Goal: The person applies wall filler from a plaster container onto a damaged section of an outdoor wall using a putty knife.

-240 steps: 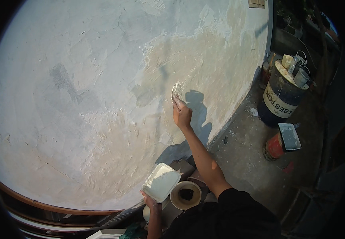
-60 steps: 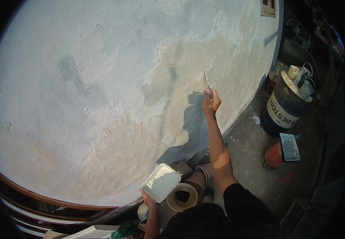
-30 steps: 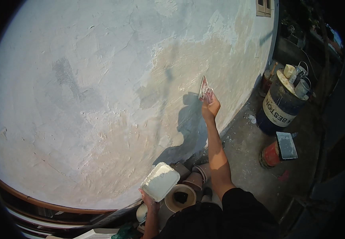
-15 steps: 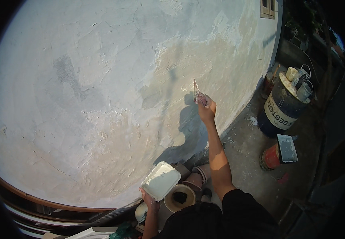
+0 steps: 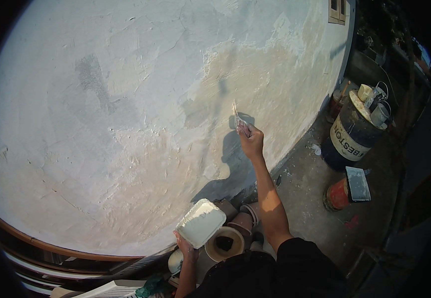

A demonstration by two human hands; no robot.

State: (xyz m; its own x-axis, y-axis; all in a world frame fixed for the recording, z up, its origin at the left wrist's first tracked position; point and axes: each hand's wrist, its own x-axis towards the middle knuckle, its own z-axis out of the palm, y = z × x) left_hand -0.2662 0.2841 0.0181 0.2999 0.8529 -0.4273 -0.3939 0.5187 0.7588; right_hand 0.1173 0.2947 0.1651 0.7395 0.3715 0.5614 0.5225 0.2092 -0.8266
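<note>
My right hand (image 5: 252, 141) grips a putty knife (image 5: 237, 115) by its handle, its blade pointing up along the wall (image 5: 185, 149). Whether the blade edge touches the plaster I cannot tell. Rough ridges and beige patches mark the wall's surface, and my arm's shadow falls across it. Low down, my left hand (image 5: 186, 246) holds a shallow rectangular tray (image 5: 202, 224) by its near left side. Whitish paste lies in the tray, part of it in shade.
Below the tray stand a round bucket (image 5: 217, 256) and reddish flower pots (image 5: 241, 223). To the right, a dark blue drum (image 5: 342, 146) carries tins and small pails. A red bucket (image 5: 337, 193) with a grey tray (image 5: 358, 184) on top sits on the concrete floor (image 5: 300, 198).
My right hand with the putty knife has moved a little left and down along the wall. My left hand still holds the tray in nearly the same place.
</note>
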